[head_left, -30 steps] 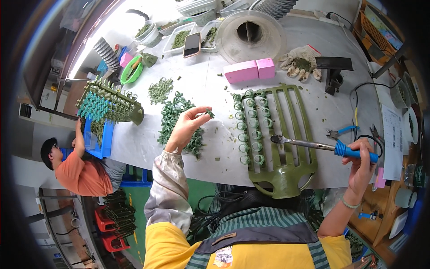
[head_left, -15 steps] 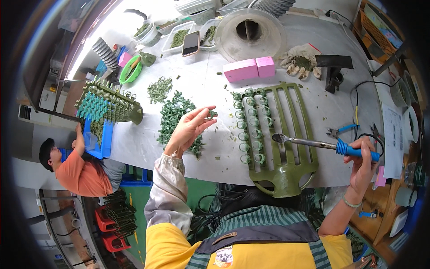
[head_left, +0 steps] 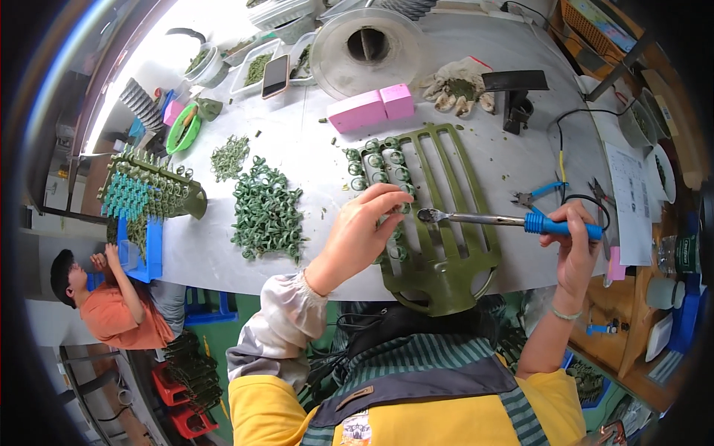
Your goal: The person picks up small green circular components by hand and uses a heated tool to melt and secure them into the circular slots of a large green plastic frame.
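A flat olive-green plastic rack (head_left: pixel 452 275) with long parallel bars lies on the table before me. Curled green rings (head_left: pixel 378 162) stand in rows along its left bars. My left hand (head_left: pixel 357 230) is over those rows, thumb and fingers pinched on a small green ring (head_left: pixel 396 210), mostly hidden by the fingers. My right hand (head_left: pixel 574 241) is closed round the blue handle of a soldering iron (head_left: pixel 483 218). Its metal shaft points left across the rack, with the tip just right of my left fingertips. Left of my left hand lies a heap of dark green rings (head_left: pixel 266 208).
Beyond the rack are pink blocks (head_left: pixel 370 108), a stained glove (head_left: pixel 457 88) and a black stand (head_left: pixel 515 100). Blue-handled pliers (head_left: pixel 539 193) lie at right near a cable. A phone (head_left: pixel 275 76) rests on tubs. At left, another person (head_left: pixel 123 297) sits by a blue tray (head_left: pixel 152 249).
My left hand has moved right from beside the ring heap to the rack, carrying the ring. The soldering iron stays over the rack. The view has shifted, and the other person's hands have risen.
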Tool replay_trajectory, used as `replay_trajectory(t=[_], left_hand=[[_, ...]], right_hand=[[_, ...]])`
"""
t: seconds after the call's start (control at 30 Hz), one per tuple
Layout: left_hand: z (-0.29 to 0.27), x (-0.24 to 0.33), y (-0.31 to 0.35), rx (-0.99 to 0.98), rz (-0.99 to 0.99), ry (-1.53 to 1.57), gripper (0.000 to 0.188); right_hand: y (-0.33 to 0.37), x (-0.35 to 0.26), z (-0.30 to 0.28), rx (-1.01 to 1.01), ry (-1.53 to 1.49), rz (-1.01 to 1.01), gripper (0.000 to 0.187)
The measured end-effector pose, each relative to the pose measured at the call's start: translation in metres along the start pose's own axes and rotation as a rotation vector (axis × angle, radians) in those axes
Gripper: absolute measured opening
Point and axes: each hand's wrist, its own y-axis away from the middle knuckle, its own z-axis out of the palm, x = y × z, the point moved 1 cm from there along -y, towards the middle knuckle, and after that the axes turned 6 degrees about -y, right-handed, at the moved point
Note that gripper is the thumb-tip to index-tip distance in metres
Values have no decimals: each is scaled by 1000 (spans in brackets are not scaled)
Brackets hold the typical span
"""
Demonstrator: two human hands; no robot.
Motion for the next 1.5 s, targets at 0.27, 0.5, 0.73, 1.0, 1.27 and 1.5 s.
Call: replay_trajectory(t=[0.27, 0.5, 0.73, 1.0, 1.27, 1.5], left_hand=[[22, -3, -9, -32, 131, -452, 34], [19, -2, -8, -41, 166, -507, 33], [-4, -34, -19, 23, 24, 122, 31], [-115, -172, 26, 67, -346, -764, 20], [-73, -48, 12, 100, -370, 371, 31], [4, 22, 21, 34, 85, -202, 32]], right_hand=[[-2, 19, 2, -10, -69, 52, 27], [-1, 5, -1, -5, -27, 41, 26], [-1, -6, -15, -29, -35, 6, 27], [1, -8, -9, -38, -25, 5, 27], [3, -15, -15, -24, -7, -11, 28], [4, -9, -19, -57, -22, -2, 26]])
